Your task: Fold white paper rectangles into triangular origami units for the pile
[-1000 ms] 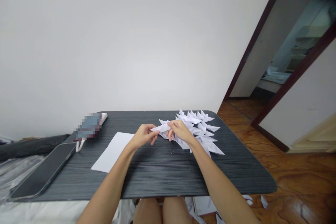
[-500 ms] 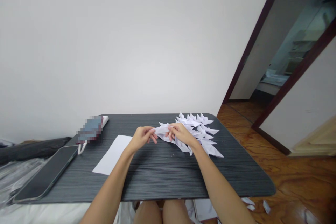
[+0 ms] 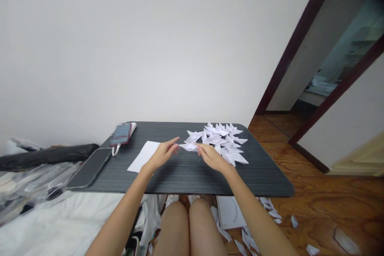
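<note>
A folded white paper boat is in front of me above the dark table. My right hand pinches its right end between thumb and fingers. At the boat's left tip is my left hand, its index finger stretched out and its fingers apart; whether it touches the tip I cannot tell. Just beyond and to the right lies a cluster of several more paper boats, overlapping in rows. Left of my left hand, a white sheet of paper lies flat.
The black table stands against a white wall. On its left are a phone and a blurred-out object with a white strap. White folded papers lie on the wooden floor at the right. White bedding is at the lower left.
My left hand has loosened from the paper boat, its index finger now extended. The boat now sits apart from most of the cluster, held at its right end. The view has tilted down.
</note>
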The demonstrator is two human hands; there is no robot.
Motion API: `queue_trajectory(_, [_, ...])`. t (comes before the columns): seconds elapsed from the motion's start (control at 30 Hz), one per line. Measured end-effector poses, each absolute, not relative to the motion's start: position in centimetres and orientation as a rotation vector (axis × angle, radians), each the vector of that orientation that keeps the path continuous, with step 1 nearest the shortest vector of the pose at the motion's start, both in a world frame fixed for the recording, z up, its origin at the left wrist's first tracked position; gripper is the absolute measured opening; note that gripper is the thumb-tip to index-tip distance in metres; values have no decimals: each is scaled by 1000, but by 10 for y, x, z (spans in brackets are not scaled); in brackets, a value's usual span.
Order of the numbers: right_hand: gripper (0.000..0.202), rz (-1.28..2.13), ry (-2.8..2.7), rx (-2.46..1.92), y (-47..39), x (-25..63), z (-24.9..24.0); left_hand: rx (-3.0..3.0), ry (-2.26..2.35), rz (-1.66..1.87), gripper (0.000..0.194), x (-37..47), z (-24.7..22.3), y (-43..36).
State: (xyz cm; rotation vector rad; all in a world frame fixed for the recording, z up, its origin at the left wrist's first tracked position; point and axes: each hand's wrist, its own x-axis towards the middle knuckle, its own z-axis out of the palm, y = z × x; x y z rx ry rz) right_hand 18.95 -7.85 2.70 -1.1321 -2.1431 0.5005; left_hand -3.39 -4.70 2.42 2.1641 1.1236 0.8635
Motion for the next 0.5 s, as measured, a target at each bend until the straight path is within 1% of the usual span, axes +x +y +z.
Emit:
queue_trajectory(0.07, [34, 327, -2125, -1270, -88, 192, 23, 2281, 1296, 948, 44, -50, 19, -52])
queue_trajectory(0.13, [35, 122, -2094, -1436, -97, 191, 20, 2362, 1526, 936, 47, -69, 13, -59])
queue_trajectory(0.2, [39, -26, -2080, -1523, -108, 185, 17, 2381, 1704, 785, 56, -89, 7, -69])
queue_trajectory(0.23, [40, -64, -2101, -1520, -113, 180, 17, 2394, 1722, 675, 60, -98, 5, -75])
queue_trajectory(0.37, [39, -74, -2332, -1367, -124, 153, 7, 2485, 1450, 271, 74, -129, 6, -96])
queue_trajectory(0.43, [38, -68, -2398, -1359, -123, 142, -2, 2487, 1365, 183, 71, -140, 8, -102])
queue_trajectory(0.5, [38, -63, -2406, -1413, -118, 136, -12, 2502, 1352, 183, 61, -147, 9, -107])
